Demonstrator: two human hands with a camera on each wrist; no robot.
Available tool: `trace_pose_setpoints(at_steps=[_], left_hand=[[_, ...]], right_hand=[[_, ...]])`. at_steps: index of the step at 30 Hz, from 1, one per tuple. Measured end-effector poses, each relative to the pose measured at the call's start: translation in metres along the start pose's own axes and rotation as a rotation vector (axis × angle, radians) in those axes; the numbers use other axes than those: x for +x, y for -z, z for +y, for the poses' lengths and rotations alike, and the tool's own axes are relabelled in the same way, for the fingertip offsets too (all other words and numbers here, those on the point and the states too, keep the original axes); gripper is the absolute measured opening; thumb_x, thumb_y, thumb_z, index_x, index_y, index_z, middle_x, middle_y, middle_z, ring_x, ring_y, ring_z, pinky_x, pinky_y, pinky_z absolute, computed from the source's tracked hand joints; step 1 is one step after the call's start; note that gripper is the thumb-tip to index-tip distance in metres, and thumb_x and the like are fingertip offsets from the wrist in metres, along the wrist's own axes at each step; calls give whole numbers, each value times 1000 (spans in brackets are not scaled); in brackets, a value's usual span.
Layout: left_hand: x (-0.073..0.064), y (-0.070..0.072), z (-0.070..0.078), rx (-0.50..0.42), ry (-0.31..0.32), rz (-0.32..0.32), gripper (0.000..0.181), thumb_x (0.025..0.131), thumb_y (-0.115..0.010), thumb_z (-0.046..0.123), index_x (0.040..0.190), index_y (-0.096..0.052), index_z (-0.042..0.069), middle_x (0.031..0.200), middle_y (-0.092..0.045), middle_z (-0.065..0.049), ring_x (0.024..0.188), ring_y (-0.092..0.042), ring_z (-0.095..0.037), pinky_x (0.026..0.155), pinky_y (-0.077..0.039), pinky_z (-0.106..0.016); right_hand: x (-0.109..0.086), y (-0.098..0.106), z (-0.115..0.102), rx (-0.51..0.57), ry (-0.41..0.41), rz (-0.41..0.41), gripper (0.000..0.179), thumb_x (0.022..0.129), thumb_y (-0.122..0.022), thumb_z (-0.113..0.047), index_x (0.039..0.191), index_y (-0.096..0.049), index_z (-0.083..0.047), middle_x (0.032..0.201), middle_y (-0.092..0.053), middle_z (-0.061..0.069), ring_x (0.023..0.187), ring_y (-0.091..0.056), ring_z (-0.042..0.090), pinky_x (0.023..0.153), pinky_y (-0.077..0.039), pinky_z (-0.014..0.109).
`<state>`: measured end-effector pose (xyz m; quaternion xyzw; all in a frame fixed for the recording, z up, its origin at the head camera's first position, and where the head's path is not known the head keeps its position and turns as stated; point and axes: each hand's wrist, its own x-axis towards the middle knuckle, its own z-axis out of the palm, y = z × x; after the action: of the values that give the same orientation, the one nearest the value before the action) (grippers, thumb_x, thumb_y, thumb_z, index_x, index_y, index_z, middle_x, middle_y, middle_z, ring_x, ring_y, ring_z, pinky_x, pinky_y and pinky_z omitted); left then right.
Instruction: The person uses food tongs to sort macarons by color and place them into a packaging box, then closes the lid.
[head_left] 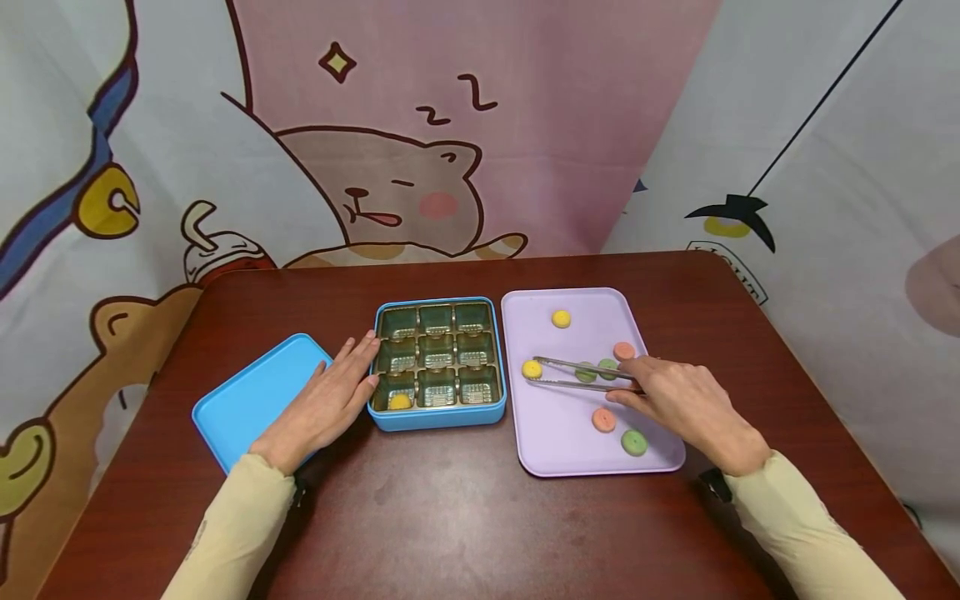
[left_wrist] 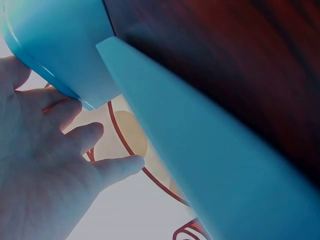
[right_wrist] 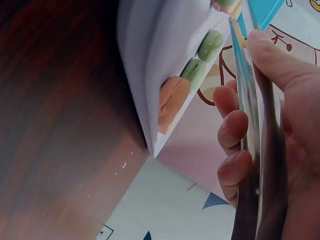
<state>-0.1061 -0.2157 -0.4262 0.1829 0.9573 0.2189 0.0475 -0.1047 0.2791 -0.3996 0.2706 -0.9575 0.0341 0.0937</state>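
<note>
1. The yellow cookie [head_left: 532, 369] between the tips of the tongs [head_left: 573, 385], by the left edge of the lilac tray [head_left: 555, 446], could slip out: its rounded side gives thin metal little to bear on, and an off-centre pinch would likely roll it.
2. Too hard a squeeze could crack it, as the shell looks brittle.
3. Two green cookies [head_left: 586, 372] show between the tongs' arms; a low sideways sweep could catch them. Whether the metal touches them I cannot tell.
4. The blue box [head_left: 442, 419] might slide if pushed from one side only. Its near-left compartment holds another yellow cookie [head_left: 400, 402], which a jolt could shift.
5. The blue lid [head_left: 258, 400] lies on the desk [head_left: 435, 525] beneath the left wrist, where a dropped forearm could knock it askew.
6. The right-hand grip [head_left: 686, 408] is closed around the tongs, thumb on one side and curled fingers on the other. The tongs are parted about a cookie's width; how firmly they pinch cannot be told.
7. The left-hand grip [head_left: 330, 396] is loose, fingers mostly straight, fingertips against the box's left side, grasping nothing.
</note>
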Motion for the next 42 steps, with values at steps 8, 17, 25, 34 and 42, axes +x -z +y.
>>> trace_pose_setpoints(at_steps=[8,17,25,34,42], left_hand=[[-1,-1,0,0,-1,8,62,114,-37,40,166,-22,11,173,-16,-6,157,-15,-37,117,-16,-73],[-1,-1,1,0,0,5,62,114,-36,39,166,-22,10,173,-16,-6,157,-15,-38,116,-16,-73],[0,-1,1,3,1,3,62,114,-36,39,166,-21,10,173,-15,-6,157,-15,-38,117,-16,-73],[-1,-1,0,2,-3,8,62,114,-37,40,166,-22,10,173,-15,-6,157,-15,-38,116,-16,-73],[0,0,0,2,-9,8,62,114,-37,39,166,-22,10,173,-15,-5,157,-15,-38,117,-16,-73]], right_hand=[[0,-2,0,5,-1,-5,36,81,-90,-36,96,-69,-12,65,-50,-10,54,-43,6,43,-35,25],[-1,-4,0,24,-10,14,34,81,-91,-35,92,-69,-12,63,-49,-10,52,-42,7,42,-34,25],[-1,-3,-1,29,-11,21,30,84,-88,-35,91,-68,-14,64,-50,-10,52,-42,7,43,-35,26],[-3,-2,2,25,-4,39,31,83,-89,-36,89,-66,-16,63,-49,-11,52,-41,7,43,-34,25],[-3,3,4,26,3,58,29,83,-88,-36,91,-68,-18,65,-51,-11,52,-43,7,43,-37,27]])
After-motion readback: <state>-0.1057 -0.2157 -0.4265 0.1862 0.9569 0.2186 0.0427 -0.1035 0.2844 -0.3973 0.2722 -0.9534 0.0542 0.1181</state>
